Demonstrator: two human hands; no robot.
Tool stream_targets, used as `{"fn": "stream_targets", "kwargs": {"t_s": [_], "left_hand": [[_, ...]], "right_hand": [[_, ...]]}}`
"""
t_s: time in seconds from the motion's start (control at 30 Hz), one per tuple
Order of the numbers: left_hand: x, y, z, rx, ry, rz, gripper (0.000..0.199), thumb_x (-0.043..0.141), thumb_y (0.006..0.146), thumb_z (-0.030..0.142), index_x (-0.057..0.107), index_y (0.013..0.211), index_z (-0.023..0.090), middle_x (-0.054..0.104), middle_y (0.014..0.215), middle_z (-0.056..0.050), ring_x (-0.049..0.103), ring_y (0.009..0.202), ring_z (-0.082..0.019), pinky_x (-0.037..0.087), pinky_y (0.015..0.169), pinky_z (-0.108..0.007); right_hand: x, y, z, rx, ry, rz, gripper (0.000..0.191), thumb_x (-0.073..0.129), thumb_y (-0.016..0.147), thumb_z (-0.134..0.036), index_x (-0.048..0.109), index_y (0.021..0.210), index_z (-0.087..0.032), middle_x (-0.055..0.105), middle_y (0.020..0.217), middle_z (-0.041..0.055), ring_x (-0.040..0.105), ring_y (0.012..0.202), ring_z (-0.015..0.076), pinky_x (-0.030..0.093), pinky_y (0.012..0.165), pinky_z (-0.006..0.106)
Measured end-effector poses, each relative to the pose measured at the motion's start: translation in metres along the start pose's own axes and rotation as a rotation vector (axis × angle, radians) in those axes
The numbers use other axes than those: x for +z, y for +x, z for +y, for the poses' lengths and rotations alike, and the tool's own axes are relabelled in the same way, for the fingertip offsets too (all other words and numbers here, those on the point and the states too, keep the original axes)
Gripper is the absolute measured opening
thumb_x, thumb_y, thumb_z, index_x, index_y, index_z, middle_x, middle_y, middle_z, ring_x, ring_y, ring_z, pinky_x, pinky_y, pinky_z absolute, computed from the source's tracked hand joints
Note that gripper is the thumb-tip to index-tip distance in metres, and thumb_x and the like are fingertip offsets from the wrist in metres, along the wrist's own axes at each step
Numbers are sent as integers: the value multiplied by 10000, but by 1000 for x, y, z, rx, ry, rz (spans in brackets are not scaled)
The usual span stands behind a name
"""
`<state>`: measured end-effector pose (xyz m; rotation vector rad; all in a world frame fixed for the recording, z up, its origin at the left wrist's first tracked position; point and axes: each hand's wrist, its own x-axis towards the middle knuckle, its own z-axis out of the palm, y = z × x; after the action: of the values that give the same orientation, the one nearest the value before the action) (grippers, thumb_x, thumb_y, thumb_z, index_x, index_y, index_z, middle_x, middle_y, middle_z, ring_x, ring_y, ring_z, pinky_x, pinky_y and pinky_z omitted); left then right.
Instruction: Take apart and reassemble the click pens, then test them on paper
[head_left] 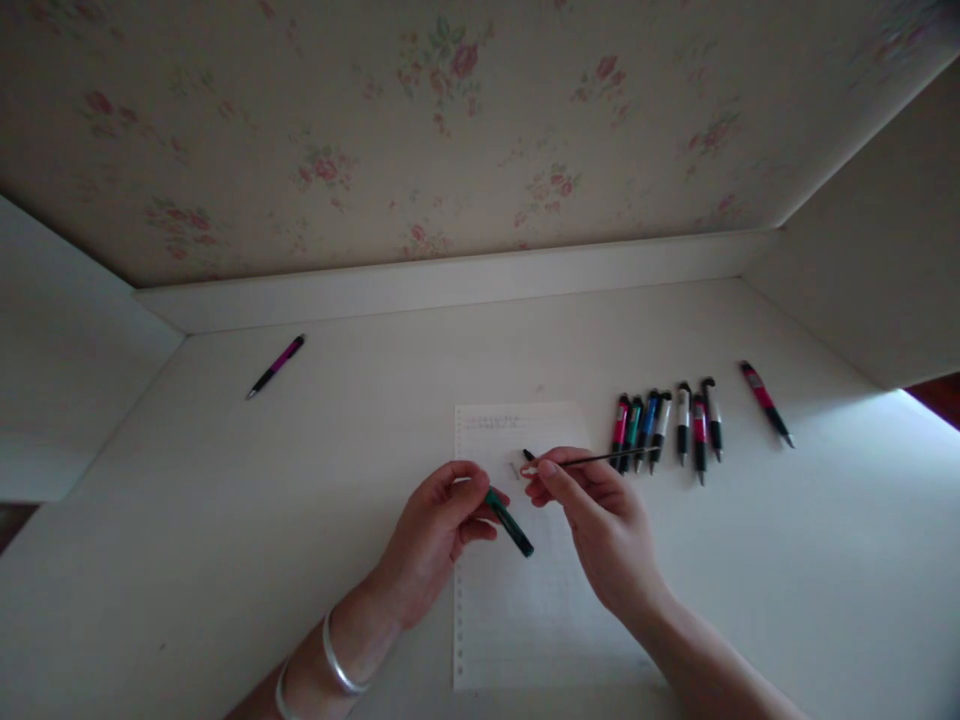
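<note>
My left hand holds a green pen barrel between thumb and fingers, its dark end slanting down to the right. Facing it, my right hand pinches a thin dark ink refill that points right. A small black piece shows by the right fingertips, partly hidden. Close by, a tiny thin part rests on the sheet of lined paper. Both hands are above this sheet and apart from each other.
Several pens stand in a row right of the paper. Farther right lies a red and black pen; a purple and black pen lies at the left back. A white ledge and side panels border the desk.
</note>
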<state>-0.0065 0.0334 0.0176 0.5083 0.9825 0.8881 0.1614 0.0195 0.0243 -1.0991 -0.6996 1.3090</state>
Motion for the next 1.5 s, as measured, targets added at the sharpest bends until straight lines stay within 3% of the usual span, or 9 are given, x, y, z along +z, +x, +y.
{"fn": "stream_targets", "kwargs": {"t_s": [0.13, 0.27, 0.33, 0.47, 0.87, 1.07, 1.3, 1.5], "left_hand": [[0, -3, -4, 169, 241, -36, 281, 780, 828, 401, 720, 963, 163, 739, 827, -32, 658, 724, -123, 541, 693, -223], [-1, -5, -9, 258, 486, -74, 297, 729, 867, 407, 703, 1074, 196, 715, 844, -15, 589, 636, -106, 472, 564, -211], [-2, -5, -10, 309, 565, -57, 269, 730, 867, 382, 690, 1065, 205, 714, 847, -13, 598, 658, -116, 466, 575, -215], [-3, -5, -10, 432, 683, -20, 152, 712, 880, 341, 696, 936, 202, 710, 842, -15, 641, 740, -143, 504, 670, -240], [-6, -5, -11, 757, 873, 2, 47, 681, 912, 207, 666, 955, 219, 669, 872, -3, 638, 770, -130, 523, 703, -228], [-5, -5, -9, 825, 884, -16, 58, 692, 901, 179, 671, 948, 206, 686, 874, -15, 655, 774, -140, 530, 696, -233], [-4, -7, -8, 803, 894, -17, 57, 705, 899, 197, 669, 942, 205, 684, 876, -26, 645, 778, -150, 523, 699, -242], [-6, -6, -10, 824, 904, -25, 63, 709, 895, 186, 671, 941, 205, 686, 870, -25, 639, 771, -146, 514, 699, -234]], "right_hand": [[-1, -2, 1, 30, -3, -58, 168, 817, 811, -362, 755, 856, -213, 766, 770, 19, 674, 658, 127, 534, 640, 242], [-1, -2, 2, 63, -3, -98, 167, 804, 824, -364, 753, 861, -209, 753, 746, 19, 664, 663, 128, 522, 639, 242], [0, -1, 2, 70, -3, -105, 165, 801, 826, -362, 751, 862, -208, 754, 753, 24, 663, 664, 130, 520, 640, 246], [1, -2, 2, 69, -24, -116, 169, 800, 822, -367, 753, 846, -206, 754, 767, 29, 658, 658, 132, 521, 636, 252], [3, -4, -3, 95, -121, -126, 204, 822, 778, -385, 759, 811, -194, 754, 683, 28, 674, 634, 149, 541, 620, 259], [3, -4, -3, 118, -180, -134, 221, 821, 767, -395, 763, 810, -186, 750, 679, 34, 670, 643, 154, 531, 628, 263], [3, -2, -6, 147, -217, -150, 218, 821, 750, -406, 783, 776, -193, 733, 666, 34, 649, 642, 165, 516, 624, 284], [2, -1, -4, 142, -280, -243, 205, 786, 797, -404, 803, 782, -200, 722, 686, 23, 624, 637, 153, 483, 590, 265]]}}
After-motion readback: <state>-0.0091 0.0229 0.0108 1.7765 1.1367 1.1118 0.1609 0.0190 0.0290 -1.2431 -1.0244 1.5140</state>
